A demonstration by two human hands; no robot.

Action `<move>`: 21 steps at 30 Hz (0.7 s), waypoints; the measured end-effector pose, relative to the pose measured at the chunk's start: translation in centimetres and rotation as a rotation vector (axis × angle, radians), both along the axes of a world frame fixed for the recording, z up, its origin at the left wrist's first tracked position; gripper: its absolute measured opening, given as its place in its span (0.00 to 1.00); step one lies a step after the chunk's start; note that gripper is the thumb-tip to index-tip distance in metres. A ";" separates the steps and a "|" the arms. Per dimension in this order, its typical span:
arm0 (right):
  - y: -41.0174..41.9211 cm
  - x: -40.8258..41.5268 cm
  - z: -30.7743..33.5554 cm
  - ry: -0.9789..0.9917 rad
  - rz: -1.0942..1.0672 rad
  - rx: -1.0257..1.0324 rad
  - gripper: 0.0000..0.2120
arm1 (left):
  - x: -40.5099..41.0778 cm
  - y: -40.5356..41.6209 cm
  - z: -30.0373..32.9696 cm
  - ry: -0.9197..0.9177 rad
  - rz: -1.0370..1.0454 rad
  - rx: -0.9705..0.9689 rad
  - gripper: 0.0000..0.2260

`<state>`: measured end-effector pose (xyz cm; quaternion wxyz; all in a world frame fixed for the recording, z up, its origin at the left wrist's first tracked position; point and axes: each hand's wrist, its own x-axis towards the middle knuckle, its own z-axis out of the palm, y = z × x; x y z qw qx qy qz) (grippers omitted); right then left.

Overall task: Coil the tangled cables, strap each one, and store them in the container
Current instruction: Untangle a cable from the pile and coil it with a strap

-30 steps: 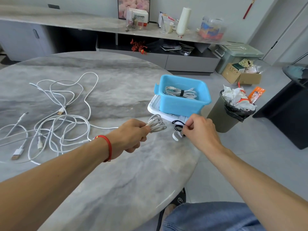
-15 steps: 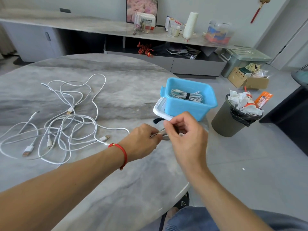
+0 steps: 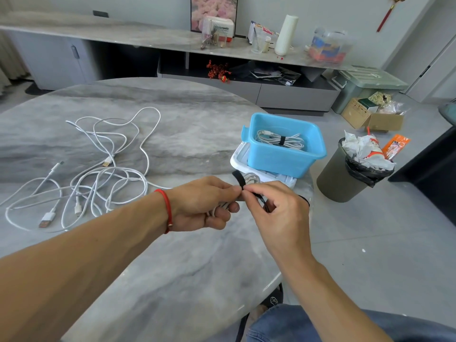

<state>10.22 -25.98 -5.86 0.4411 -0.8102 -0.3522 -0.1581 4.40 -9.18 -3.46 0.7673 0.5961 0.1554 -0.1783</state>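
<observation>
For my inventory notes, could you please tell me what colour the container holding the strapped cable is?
Light blue; the container shows best in the head view.

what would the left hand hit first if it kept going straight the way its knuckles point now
Most likely the right hand: the left hand, gripping the coiled grey cable, points rightward and their fingertips already meet at the black strap. The blue plastic container lies farther back; depth is unclear.
</observation>
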 end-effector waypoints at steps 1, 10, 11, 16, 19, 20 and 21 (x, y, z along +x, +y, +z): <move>-0.1 0.0 0.0 0.007 0.015 -0.018 0.03 | 0.0 0.1 0.0 0.001 -0.002 -0.039 0.12; -0.6 -0.2 0.1 -0.084 0.001 -0.020 0.03 | 0.0 -0.1 0.1 -0.011 -0.062 -0.057 0.13; -0.6 -0.4 0.0 -0.096 -0.001 0.005 0.03 | 0.0 -0.1 0.1 -0.006 -0.058 -0.062 0.13; -0.6 -0.2 -0.4 -0.107 -0.014 0.060 0.10 | 0.1 0.0 0.1 0.004 -0.051 -0.084 0.15; -0.5 -0.1 -0.4 -0.077 0.047 0.036 0.13 | 0.1 0.0 0.0 0.015 -0.044 -0.060 0.15; -0.5 -0.1 -0.4 -0.094 0.050 0.026 0.13 | 0.2 0.0 0.0 0.020 -0.042 -0.055 0.15; -0.5 -0.2 -0.4 -0.113 0.050 0.015 0.12 | 0.1 0.0 -0.1 0.026 -0.039 -0.053 0.15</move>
